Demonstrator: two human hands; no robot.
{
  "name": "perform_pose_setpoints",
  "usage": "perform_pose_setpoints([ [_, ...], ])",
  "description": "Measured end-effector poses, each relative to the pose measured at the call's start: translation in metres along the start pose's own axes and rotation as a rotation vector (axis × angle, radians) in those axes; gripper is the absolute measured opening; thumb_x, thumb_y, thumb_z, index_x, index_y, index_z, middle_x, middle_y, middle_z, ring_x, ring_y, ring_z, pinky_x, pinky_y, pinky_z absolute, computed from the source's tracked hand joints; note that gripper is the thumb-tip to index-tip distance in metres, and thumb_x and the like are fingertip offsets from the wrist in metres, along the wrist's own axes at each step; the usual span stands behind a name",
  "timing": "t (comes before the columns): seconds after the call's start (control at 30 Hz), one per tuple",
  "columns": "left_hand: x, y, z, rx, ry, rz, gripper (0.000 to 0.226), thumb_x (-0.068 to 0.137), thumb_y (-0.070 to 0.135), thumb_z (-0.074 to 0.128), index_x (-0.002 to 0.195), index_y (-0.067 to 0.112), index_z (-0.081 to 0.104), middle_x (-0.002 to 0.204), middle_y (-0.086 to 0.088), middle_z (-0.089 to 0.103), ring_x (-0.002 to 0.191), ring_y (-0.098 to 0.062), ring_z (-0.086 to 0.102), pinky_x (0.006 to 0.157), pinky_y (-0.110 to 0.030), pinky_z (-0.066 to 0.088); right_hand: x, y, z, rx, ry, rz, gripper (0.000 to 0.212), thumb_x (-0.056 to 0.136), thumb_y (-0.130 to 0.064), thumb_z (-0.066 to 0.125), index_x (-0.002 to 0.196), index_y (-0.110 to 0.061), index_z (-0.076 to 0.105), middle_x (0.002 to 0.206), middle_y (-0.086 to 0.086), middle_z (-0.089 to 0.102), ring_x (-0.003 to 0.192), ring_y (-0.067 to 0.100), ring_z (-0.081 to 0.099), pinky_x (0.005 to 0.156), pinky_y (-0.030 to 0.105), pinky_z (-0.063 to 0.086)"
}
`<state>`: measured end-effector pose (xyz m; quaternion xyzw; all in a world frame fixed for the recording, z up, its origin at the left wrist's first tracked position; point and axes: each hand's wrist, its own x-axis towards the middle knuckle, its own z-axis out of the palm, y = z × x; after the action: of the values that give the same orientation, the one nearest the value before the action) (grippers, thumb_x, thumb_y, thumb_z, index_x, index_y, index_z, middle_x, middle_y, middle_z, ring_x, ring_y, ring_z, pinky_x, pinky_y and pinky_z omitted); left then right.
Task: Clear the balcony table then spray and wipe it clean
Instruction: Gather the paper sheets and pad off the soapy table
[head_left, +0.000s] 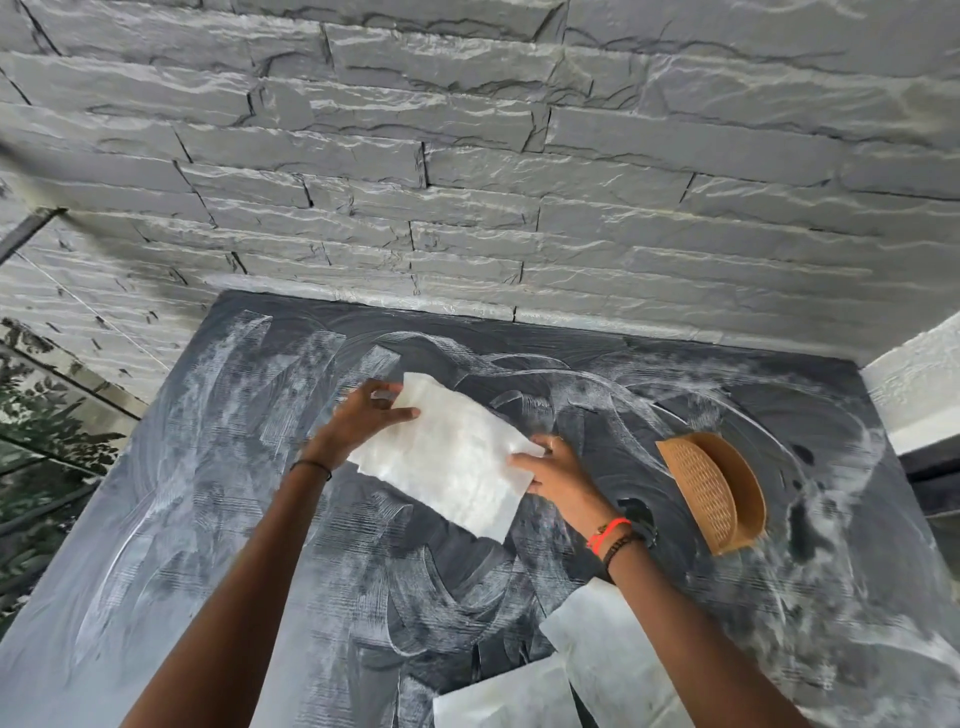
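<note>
Both hands pinch one white paper towel (447, 457) over the smeared table (208, 519): left hand (371, 415) at its far corner, right hand (550, 467) at its right edge. To the right, on the table, a woven napkin holder (714, 491) stands upright; two loose sheets (597, 639) lie at the near edge.

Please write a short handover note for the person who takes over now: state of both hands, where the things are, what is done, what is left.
Left hand: pinches the far-left corner of the white paper towel.
Right hand: grips its right edge; the towel is spread between both hands over the table.
On the table: a brown wicker holder at the right, two more white sheets near the front edge.
Done: the top shows white streaks, so wiping has likely started.
Left: move holder and sheets, wipe the streaks away.
</note>
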<state>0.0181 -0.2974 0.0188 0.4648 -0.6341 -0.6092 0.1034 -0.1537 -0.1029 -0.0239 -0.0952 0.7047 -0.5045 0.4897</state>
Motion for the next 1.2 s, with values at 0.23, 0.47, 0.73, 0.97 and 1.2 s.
perform_pose_setpoints([
  [0.23, -0.044, 0.022, 0.042, -0.142, -0.170, 0.022, 0.050, 0.082, -0.004, 0.070, 0.129, 0.005, 0.053, 0.111, -0.022, 0.067, 0.069, -0.012, 0.068, 0.066, -0.026, 0.057, -0.064, 0.008, -0.062, 0.392, -0.089, 0.125, 0.012, 0.086, 0.000, 0.063, 0.085, -0.011, 0.067, 0.080, 0.002, 0.077, 0.072, 0.013, 0.073, 0.058, 0.023, 0.058],
  [0.47, -0.075, 0.033, 0.097, -0.128, -0.305, 0.062, 0.052, 0.080, -0.004, 0.072, 0.128, 0.008, 0.054, 0.114, -0.026, 0.066, 0.089, -0.029, 0.065, 0.079, -0.041, 0.055, -0.128, 0.034, -0.114, 0.387, 0.124, 0.078, 0.015, 0.086, -0.009, 0.066, 0.098, -0.015, 0.061, 0.079, 0.000, 0.076, 0.070, 0.016, 0.073, 0.057, 0.030, 0.059],
  [0.73, -0.111, 0.012, 0.166, -0.057, -0.423, 0.011, 0.048, 0.079, -0.003, 0.074, 0.121, 0.011, 0.056, 0.097, -0.013, 0.069, 0.077, -0.016, 0.070, 0.066, -0.028, 0.058, -0.195, 0.089, -0.157, 0.435, 0.166, 0.027, 0.028, 0.082, -0.007, 0.070, 0.109, -0.014, 0.065, 0.104, 0.004, 0.075, 0.093, 0.021, 0.072, 0.065, 0.029, 0.059],
  [0.97, -0.120, -0.017, 0.195, 0.133, -0.489, -0.035, 0.032, 0.077, 0.001, 0.077, 0.104, 0.008, 0.061, 0.082, 0.006, 0.071, 0.070, 0.003, 0.067, 0.063, -0.009, 0.050, -0.238, 0.134, -0.166, 0.443, 0.331, 0.083, 0.031, 0.081, 0.003, 0.067, 0.109, -0.008, 0.063, 0.104, 0.013, 0.073, 0.088, 0.027, 0.070, 0.067, 0.036, 0.062],
  [1.2, -0.122, -0.034, 0.220, 0.495, -0.474, 0.061, 0.034, 0.078, 0.016, 0.080, 0.105, -0.003, 0.069, 0.093, -0.010, 0.067, 0.087, -0.015, 0.060, 0.064, -0.008, 0.042, -0.244, 0.166, -0.169, 0.188, 0.565, 0.175, 0.029, 0.075, 0.002, 0.076, 0.100, -0.002, 0.061, 0.104, 0.023, 0.069, 0.094, 0.038, 0.067, 0.088, 0.056, 0.053],
])
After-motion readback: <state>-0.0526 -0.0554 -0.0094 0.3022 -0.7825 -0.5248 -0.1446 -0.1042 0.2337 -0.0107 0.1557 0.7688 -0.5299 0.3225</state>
